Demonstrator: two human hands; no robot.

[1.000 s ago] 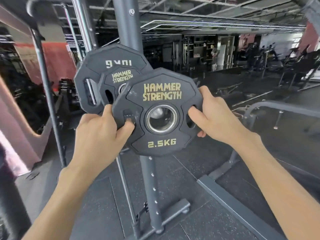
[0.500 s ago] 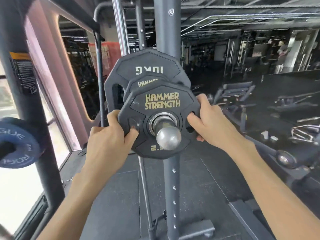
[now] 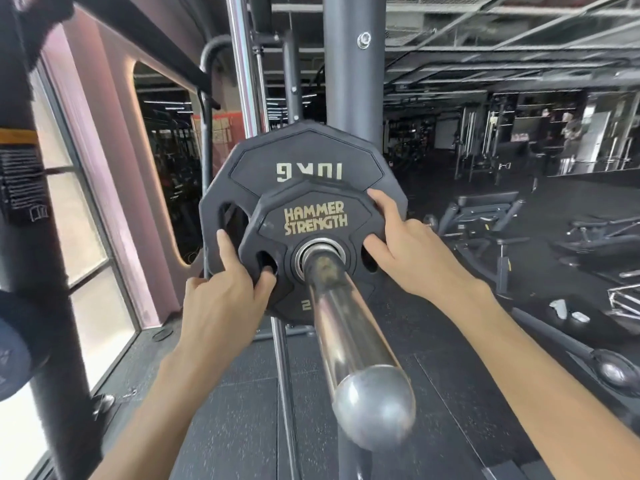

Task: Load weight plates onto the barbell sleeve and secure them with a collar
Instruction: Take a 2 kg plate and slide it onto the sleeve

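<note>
Both hands clamp the small plate (image 3: pixel 313 251) — left hand (image 3: pixel 221 289) at its cutout, right hand (image 3: pixel 408 251) on the rim; rigid rubber, light, slides easily along the sleeve (image 3: pixel 346 327)

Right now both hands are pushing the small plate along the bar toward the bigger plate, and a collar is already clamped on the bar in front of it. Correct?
Not quite. The head view shows no collar: the bar is bare from the small plate out to its rounded end. The rest holds: the left hand and right hand both grip the small plate, which is threaded on the bar in front of the bigger plate.
</note>
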